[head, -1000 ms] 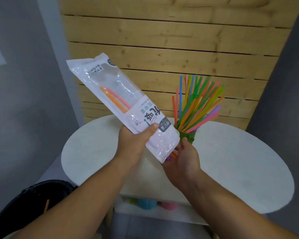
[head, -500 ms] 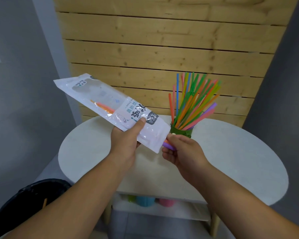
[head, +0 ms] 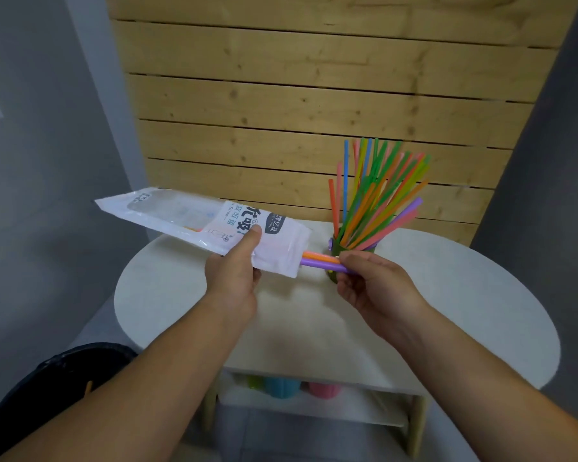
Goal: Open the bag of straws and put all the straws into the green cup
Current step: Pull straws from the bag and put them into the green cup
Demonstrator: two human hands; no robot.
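Above the desk (head: 447, 311), the left grip (head: 231, 278) clamps the bag (head: 194, 218) while the right grip (head: 374, 288) pinches the straws (head: 319, 261) poking from its open end, which probably need drawing clear next and dropping upright into the green cup (head: 338, 249) near the desk's far edge.

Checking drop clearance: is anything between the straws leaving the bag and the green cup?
Nothing visible. The right hand pinches those straws just in front of the green cup; only straws already standing in it crowd its mouth.
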